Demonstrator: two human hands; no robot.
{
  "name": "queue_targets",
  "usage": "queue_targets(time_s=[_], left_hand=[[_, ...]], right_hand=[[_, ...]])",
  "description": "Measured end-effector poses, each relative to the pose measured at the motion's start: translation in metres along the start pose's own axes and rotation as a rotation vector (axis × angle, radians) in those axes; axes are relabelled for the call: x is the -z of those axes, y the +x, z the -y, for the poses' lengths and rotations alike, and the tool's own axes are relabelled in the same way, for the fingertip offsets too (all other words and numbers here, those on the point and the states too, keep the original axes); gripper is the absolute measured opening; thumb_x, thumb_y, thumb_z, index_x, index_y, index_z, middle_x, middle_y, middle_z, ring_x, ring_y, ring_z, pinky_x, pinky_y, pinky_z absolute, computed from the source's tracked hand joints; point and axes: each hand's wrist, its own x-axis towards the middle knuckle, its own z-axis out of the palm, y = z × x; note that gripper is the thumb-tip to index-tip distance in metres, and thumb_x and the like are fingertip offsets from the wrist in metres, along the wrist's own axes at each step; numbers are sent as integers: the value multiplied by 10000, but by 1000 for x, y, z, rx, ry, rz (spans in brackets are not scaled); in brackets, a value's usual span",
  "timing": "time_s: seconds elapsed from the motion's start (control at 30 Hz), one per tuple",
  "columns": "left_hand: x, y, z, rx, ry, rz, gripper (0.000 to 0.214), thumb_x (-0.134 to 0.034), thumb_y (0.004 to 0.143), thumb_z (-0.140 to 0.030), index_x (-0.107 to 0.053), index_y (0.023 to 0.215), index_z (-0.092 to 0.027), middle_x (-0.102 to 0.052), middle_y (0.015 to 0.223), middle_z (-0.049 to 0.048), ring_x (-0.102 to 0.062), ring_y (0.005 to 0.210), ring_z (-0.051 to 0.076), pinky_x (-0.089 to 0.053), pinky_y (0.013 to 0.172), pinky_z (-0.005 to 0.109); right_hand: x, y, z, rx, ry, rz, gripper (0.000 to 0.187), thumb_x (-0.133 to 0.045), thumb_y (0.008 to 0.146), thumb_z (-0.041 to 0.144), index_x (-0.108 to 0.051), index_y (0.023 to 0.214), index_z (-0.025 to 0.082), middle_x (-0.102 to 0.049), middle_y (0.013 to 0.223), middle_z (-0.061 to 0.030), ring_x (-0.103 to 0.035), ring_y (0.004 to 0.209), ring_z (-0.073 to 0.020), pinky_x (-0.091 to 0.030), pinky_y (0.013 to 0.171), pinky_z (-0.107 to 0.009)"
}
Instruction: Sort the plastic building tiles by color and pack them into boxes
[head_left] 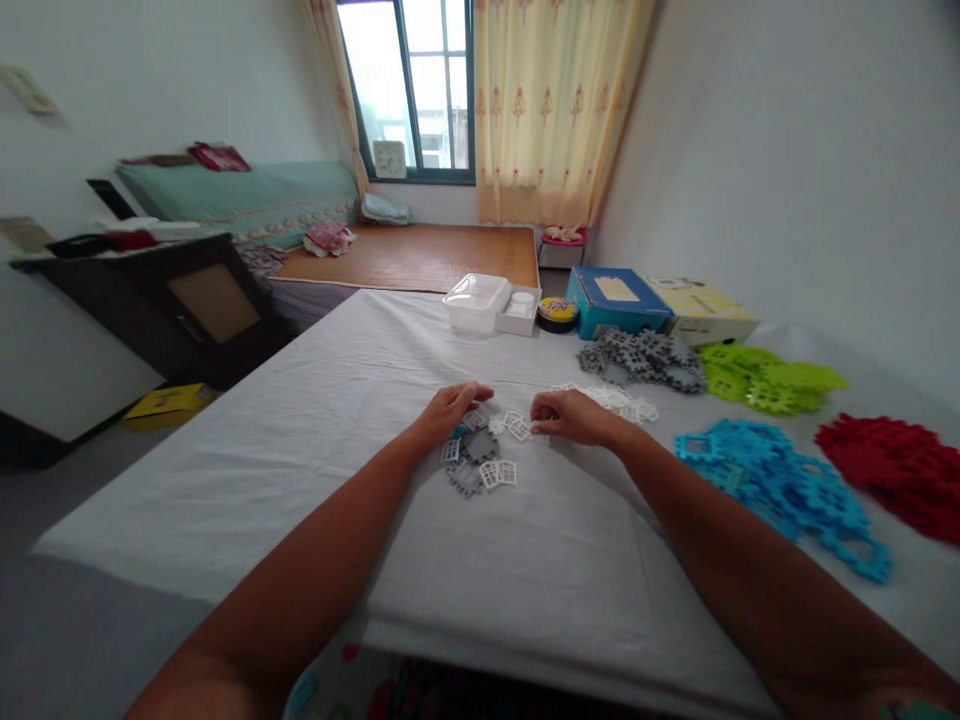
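Observation:
My left hand (450, 411) rests at the far edge of a small cluster of interlocking plastic pieces, its fingers reaching out to the right and apart from the thumb. In that cluster are grey notched building pieces (466, 478), a bit of blue and white lattice window pieces (499, 474). More white window pieces (516, 427) lie between the two hands. My right hand (571, 416) is closed, fingers curled down close to the cloth beside them; what its fingertips pinch is too small to make out. Behind it spreads a pile of white pieces (637, 408).
Grey (645, 358), lime green (772, 380), blue (780, 485) and red (892, 470) piles of pieces lie to the right on the white-covered table (300, 420). At the back stand a clear plastic box (476, 303), a round tin (558, 314), a blue box (619, 298) and a yellow box (701, 308).

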Motion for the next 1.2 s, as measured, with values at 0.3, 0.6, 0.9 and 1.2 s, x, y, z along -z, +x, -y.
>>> queue_targets(time_s=[0.3, 0.6, 0.9, 1.2], left_hand=[[1, 1, 2, 2, 13, 10, 624, -479, 820, -682, -726, 1004, -139, -709, 1100, 138, -621, 1056, 275, -472, 940, 435], [1, -1, 0, -23, 26, 3, 633, -466, 826, -683, -724, 1004, -134, -709, 1090, 139, -620, 1057, 281, -477, 934, 441], [-1, -1, 0, -9, 21, 3, 631, -471, 823, -685, -722, 996, -133, -710, 1091, 137, -618, 1057, 275, -481, 930, 429], [1, 1, 6, -12, -1, 11, 647, -463, 827, -690, -717, 1013, -124, -706, 1099, 148, -622, 1054, 271, -478, 925, 422]], right_hand=[[23, -8, -22, -116, -274, -368, 178, -589, 866, 326, -700, 918, 197, -684, 920, -57, -592, 712, -139, -379, 629, -245], [-29, 3, 15, 91, -85, -130, 290, -695, 784, 385, -668, 1020, 220, -649, 989, -39, -591, 745, -135, -416, 673, -248], [-31, 3, 12, 73, 91, -139, 359, -741, 692, 248, -628, 1027, 189, -623, 865, -8, -561, 739, -128, -425, 674, -241], [6, -4, -8, -50, -10, -251, 98, -603, 821, 234, -681, 857, 187, -680, 803, -21, -599, 719, -136, -423, 679, -240]])
